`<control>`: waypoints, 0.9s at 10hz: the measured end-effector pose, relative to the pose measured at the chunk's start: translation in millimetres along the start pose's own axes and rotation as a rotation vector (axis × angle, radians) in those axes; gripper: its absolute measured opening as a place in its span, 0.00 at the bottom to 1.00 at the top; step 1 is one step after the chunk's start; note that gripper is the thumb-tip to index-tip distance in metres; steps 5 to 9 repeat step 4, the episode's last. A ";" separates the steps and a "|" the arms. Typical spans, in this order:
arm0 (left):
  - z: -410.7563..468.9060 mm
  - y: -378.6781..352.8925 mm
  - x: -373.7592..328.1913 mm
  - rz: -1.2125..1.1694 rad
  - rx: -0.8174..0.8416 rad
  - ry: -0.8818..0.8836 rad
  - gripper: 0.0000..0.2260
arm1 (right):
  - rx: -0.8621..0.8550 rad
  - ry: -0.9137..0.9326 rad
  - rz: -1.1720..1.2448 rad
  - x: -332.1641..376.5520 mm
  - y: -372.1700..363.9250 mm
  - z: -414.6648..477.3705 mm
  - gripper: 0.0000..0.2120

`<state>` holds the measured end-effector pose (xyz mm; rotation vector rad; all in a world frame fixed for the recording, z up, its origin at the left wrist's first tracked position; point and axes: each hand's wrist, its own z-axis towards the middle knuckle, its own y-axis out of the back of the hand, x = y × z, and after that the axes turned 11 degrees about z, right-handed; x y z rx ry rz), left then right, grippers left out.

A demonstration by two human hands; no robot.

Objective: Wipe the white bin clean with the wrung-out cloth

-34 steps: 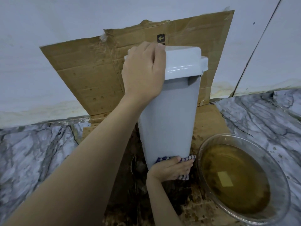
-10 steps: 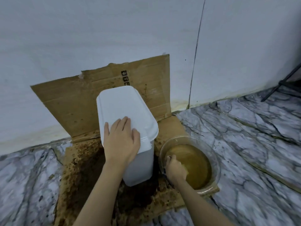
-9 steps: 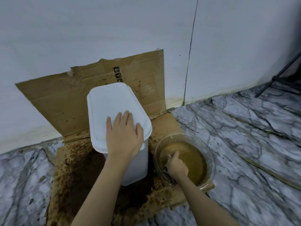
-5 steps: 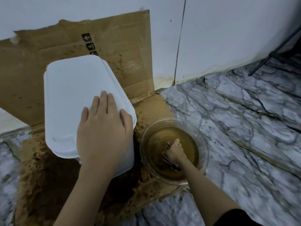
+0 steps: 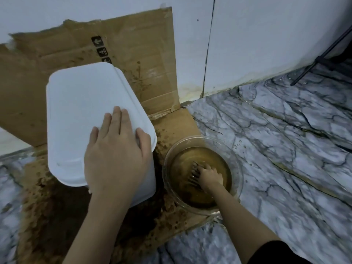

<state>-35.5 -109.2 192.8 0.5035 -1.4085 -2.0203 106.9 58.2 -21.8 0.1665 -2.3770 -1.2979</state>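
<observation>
White bin with its lid closed stands upright, seen from above, left of centre. It sits on a sheet of brown cardboard that lies on the floor and folds up against the wall behind it. The cardboard under and in front of the bin is dark, wet and speckled with brown stains.

The left hand lies flat on the near right corner of the lid, palm down, fingers straight and close together, thumb reaching towards the lid's right edge. It presses on the lid and grips nothing.

Just right of the bin, partly on the cardboard's edge, sits a clear glass bowl holding murky brown water. The right hand is down in the water, fingers curled around a striped cloth. Part of the cloth sticks out to the left of the fingers, dark stripes showing; the rest is hidden under the hand and the water.

A black sleeve covers the right upper arm at the bottom edge.

Grey marble floor with dark veins spreads to the right. The wall is pale, with a yellowish stain along its base. A thin black pole leans in the far right corner.
</observation>
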 end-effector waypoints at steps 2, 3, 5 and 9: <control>0.0 13.4 1.7 -0.038 0.126 -0.013 0.32 | -0.004 0.027 0.021 -1.8 10.5 -35.4 0.13; 4.9 26.1 5.8 -0.125 0.236 0.018 0.28 | 0.075 0.002 0.006 -2.5 17.1 -48.5 0.14; -0.2 47.8 6.5 -0.120 0.273 -0.026 0.28 | 0.088 -0.040 -0.002 -9.4 13.7 -78.1 0.19; -0.2 47.8 6.5 -0.120 0.273 -0.026 0.28 | 0.088 -0.040 -0.002 -9.4 13.7 -78.1 0.19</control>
